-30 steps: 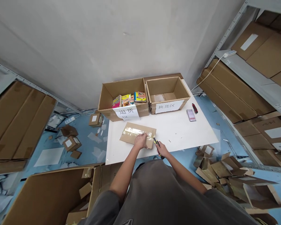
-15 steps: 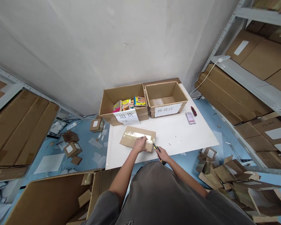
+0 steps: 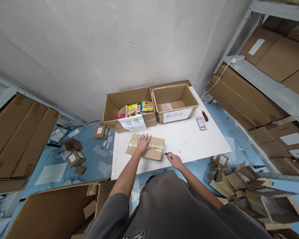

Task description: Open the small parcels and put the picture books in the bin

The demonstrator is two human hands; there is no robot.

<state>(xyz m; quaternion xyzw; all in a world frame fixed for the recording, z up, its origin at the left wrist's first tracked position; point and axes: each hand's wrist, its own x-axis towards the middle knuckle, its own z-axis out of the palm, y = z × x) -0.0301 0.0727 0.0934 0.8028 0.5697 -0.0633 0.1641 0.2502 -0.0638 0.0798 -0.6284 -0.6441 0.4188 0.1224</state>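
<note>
A small taped cardboard box [image 3: 155, 153] lies flat near the front edge of the white table [image 3: 209, 142]. Clear shiny tape runs along its top seam. My left hand [image 3: 144, 143] rests open on the box's top, fingers spread and pointing away from me. In my right hand [image 3: 175, 160] is a yellow and black utility knife [image 3: 167, 154], its tip at the right end of the box by the taped seam. Most of the knife's handle is hidden inside my closed fingers.
Behind stand two open cartons with handwritten signs: the left carton [image 3: 109, 111] holds colourful books [image 3: 133, 110], the right carton [image 3: 161, 96] a pale flat piece. A red and black tool [image 3: 204, 116] lies at right. Discarded boxes [image 3: 241, 181] crowd the floor; shelves flank both sides.
My left hand has shifted left and farther up on the box, its fingers now spread. My right hand has turned the utility knife, so its tip points at the box's right end.
</note>
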